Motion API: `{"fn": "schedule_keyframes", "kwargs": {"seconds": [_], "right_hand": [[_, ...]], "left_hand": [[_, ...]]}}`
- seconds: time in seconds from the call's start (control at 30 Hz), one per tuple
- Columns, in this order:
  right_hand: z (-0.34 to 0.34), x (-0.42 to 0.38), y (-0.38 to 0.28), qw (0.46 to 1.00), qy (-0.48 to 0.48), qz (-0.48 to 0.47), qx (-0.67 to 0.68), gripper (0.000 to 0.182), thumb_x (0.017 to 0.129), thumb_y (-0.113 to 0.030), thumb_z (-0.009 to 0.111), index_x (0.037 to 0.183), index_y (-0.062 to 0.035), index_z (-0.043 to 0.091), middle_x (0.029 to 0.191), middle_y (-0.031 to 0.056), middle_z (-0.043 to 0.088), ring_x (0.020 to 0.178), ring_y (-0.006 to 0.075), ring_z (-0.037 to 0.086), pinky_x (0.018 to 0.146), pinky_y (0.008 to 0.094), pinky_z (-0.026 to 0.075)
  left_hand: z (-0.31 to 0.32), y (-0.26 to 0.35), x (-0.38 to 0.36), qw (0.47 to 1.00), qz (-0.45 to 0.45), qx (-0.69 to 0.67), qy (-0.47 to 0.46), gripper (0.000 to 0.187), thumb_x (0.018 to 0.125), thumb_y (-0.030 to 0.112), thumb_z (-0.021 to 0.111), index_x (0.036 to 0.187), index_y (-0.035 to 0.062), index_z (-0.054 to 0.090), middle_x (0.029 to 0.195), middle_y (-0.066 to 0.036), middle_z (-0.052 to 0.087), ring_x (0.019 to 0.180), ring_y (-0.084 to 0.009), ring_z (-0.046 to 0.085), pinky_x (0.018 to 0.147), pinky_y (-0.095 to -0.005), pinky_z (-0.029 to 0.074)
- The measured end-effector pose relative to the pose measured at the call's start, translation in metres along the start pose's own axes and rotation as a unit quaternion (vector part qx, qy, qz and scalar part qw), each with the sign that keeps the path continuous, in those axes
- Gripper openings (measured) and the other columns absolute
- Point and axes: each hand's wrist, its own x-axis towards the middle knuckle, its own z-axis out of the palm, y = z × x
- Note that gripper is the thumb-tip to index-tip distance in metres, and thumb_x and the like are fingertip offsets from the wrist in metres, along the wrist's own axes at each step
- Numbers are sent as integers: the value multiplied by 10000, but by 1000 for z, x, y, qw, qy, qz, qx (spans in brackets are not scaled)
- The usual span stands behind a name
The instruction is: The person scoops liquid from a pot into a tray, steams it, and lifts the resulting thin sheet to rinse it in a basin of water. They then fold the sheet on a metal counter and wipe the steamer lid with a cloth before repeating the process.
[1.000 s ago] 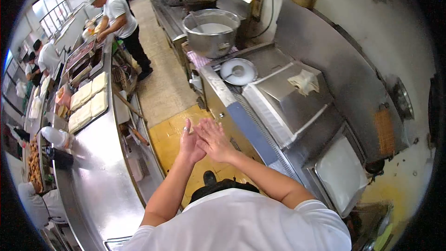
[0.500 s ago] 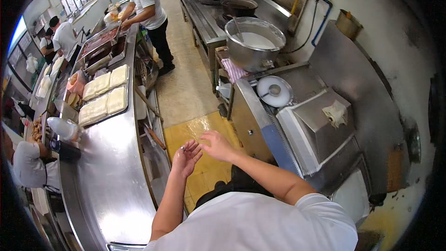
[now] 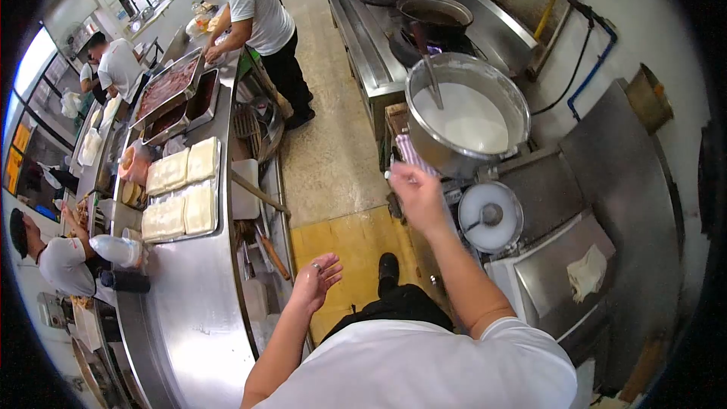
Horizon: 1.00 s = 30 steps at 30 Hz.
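My left hand [image 3: 316, 280] is held palm up above the yellow floor, fingers loosely spread, with a ring on it and nothing in the palm. My right hand [image 3: 418, 195] reaches forward beside a large metal pot [image 3: 428, 140] of white liquid. Its fingers are slightly blurred, loosely bent and apart, and nothing shows held in them. A pink-and-white striped cloth [image 3: 409, 153] hangs just past the fingertips, below the pot's rim. A long-handled utensil [image 3: 430, 79] leans in the pot. Near my right forearm stands a smaller round pot [image 3: 515, 229] of whitish liquid with a ladle [image 3: 491, 215] in it.
A steel counter [image 3: 189, 295] on the left bears a tray of pale slabs [image 3: 182, 189] and metal pans of dark red food [image 3: 168, 97]. A co-worker [image 3: 261, 15] leans over its far end. A stove [image 3: 363, 53] with woks runs along the right; a cloth [image 3: 588, 271] lies on a steel cover.
My hands, close together before, are now apart: the right has gone forward and right toward the striped cloth, the left stays low. The view has moved forward, closer to the pot.
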Motion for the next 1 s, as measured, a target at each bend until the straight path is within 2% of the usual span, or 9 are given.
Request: {"fn": "schedule_keyframes", "kwargs": {"seconds": [0.2, 0.37, 0.47, 0.5, 0.6, 0.63, 0.77, 0.87, 1.0], "right_hand": [[-50, 190, -31, 963, 23, -121, -241, 465, 871, -190, 739, 1265, 32, 633, 1194, 214, 682, 1104, 330, 664, 900, 381, 549], [-37, 344, -2, 889, 49, -200, -410, 766, 862, -220, 699, 1520, -5, 372, 1555, 290, 356, 1360, 439, 476, 1127, 478, 410], [-30, 396, 17, 882, 12, -148, -447, 827, 868, -225, 682, 1567, -27, 286, 1627, 282, 225, 1411, 463, 407, 1197, 483, 320], [-25, 400, 16, 871, 9, -175, -458, 737, 888, -186, 672, 1527, -29, 341, 1547, 324, 366, 1354, 467, 476, 1140, 496, 388], [-32, 408, 4, 895, -89, -58, -434, 606, 910, -131, 652, 1454, -26, 405, 1338, 347, 565, 1239, 471, 570, 1060, 518, 449], [-31, 405, 7, 883, -50, -138, -446, 489, 917, -84, 639, 1361, -5, 451, 1135, 335, 663, 1117, 482, 631, 967, 543, 491], [-52, 362, -60, 832, -18, -79, -549, 481, 904, -109, 671, 1322, 3, 462, 1077, 332, 676, 1052, 495, 653, 914, 552, 517], [-75, 331, -132, 717, -19, -6, -697, 448, 811, -156, 749, 1202, 0, 599, 1065, 278, 707, 1044, 449, 679, 892, 521, 557], [-84, 271, -177, 526, -111, 103, -837, 154, 779, -156, 741, 881, -48, 781, 945, 169, 761, 926, 345, 746, 803, 434, 606]], "left_hand": [[79, 54, 47, 998, 23, 33, -41, 369, 1041, 248, 590, 1303, -10, 563, 1276, -124, 628, 1115, -244, 630, 966, -375, 509], [114, 82, 68, 990, 20, 94, -104, 335, 1048, 253, 589, 1265, -2, 601, 1223, -112, 660, 1083, -219, 640, 950, -361, 514], [140, 100, 84, 982, 20, 130, -139, 318, 1048, 257, 596, 1247, 10, 621, 1192, -97, 676, 1068, -202, 643, 938, -349, 513], [146, 105, 90, 978, 16, 142, -150, 313, 1048, 258, 598, 1242, 15, 628, 1181, -91, 681, 1063, -196, 644, 934, -345, 513], [158, 118, 112, 965, -6, 166, -203, 301, 1042, 252, 610, 1231, 20, 638, 1171, -76, 683, 1052, -187, 645, 941, -340, 504], [159, 122, 118, 960, -2, 179, -217, 293, 1038, 244, 615, 1224, 19, 642, 1165, -73, 684, 1042, -184, 646, 935, -335, 505], [164, 145, 151, 930, 10, 238, -280, 267, 1024, 212, 631, 1198, 11, 655, 1140, -63, 687, 1007, -172, 646, 909, -317, 511], [171, 162, 178, 903, 45, 278, -325, 257, 1011, 189, 649, 1191, 6, 660, 1082, -53, 685, 949, -153, 642, 850, -308, 530], [197, 197, 202, 871, 77, 291, -389, 265, 995, 139, 636, 1238, 34, 642, 1038, -54, 674, 920, -154, 654, 759, -311, 571]]}}
